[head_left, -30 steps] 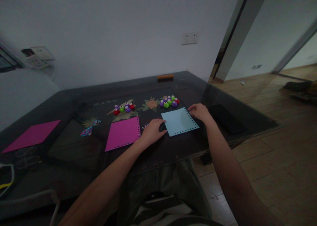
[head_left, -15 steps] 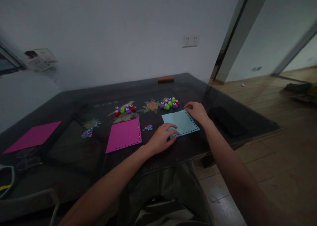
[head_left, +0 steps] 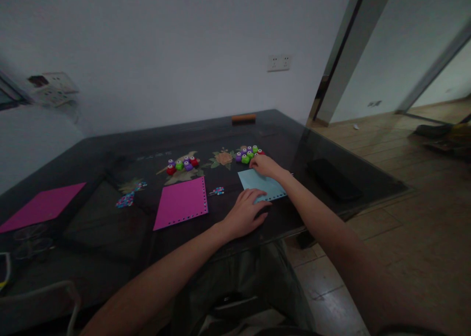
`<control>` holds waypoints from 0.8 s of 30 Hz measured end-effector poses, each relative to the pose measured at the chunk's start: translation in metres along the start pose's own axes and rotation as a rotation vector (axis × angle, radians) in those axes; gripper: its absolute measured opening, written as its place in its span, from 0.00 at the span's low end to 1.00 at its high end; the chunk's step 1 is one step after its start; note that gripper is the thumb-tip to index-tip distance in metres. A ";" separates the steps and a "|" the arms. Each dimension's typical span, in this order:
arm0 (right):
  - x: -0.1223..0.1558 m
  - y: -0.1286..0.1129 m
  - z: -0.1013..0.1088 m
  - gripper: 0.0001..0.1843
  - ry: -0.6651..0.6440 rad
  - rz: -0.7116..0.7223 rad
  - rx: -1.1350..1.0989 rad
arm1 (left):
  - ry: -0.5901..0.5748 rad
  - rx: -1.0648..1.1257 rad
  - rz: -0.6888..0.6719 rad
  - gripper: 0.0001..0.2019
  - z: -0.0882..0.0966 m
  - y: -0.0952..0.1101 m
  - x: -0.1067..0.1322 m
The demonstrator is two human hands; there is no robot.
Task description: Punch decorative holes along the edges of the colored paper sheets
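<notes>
A light blue sheet (head_left: 253, 181) lies on the dark table, with a row of small punched holes along its front edge. My left hand (head_left: 247, 213) rests at its near left corner, fingers spread and partly over the paper. At the sheet's back edge is my right hand (head_left: 268, 167), fingers curled and tips together. What they pinch, if anything, is hidden. Just behind it sits a cluster of small purple, green and red pieces (head_left: 249, 154) with white round tops. My right forearm covers the sheet's right side.
To the left lies a pink sheet (head_left: 181, 202) with holes on two edges; beyond it are similar coloured pieces (head_left: 182, 165). Small blue and pink bits (head_left: 218, 191) lie between the sheets. Another pink sheet (head_left: 44, 206) is far left. A black case (head_left: 333, 179) sits right; an orange-brown bar (head_left: 243, 118) behind.
My right hand has moved left along the back of the light blue sheet, from its far right corner toward the coloured pieces. My left hand stays by the near left corner.
</notes>
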State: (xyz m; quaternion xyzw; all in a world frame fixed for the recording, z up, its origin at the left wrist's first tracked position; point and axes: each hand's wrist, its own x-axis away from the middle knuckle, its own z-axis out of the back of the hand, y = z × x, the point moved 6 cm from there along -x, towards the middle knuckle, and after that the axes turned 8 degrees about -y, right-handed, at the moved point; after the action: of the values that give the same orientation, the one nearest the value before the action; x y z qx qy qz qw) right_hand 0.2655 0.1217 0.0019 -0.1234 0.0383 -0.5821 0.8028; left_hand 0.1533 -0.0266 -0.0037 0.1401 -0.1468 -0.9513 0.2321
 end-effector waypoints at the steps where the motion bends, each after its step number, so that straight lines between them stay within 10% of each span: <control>1: 0.001 0.000 0.000 0.15 0.003 0.002 0.002 | 0.001 0.001 0.004 0.16 0.000 0.000 0.000; 24: 0.008 -0.004 0.002 0.15 0.024 -0.012 -0.012 | -0.013 0.014 0.019 0.17 -0.002 -0.002 -0.001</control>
State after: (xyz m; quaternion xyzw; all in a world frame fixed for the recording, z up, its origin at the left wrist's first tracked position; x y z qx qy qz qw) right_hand 0.2647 0.1128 0.0060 -0.1215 0.0505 -0.5883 0.7979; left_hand 0.1538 -0.0247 -0.0064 0.1340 -0.1566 -0.9488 0.2394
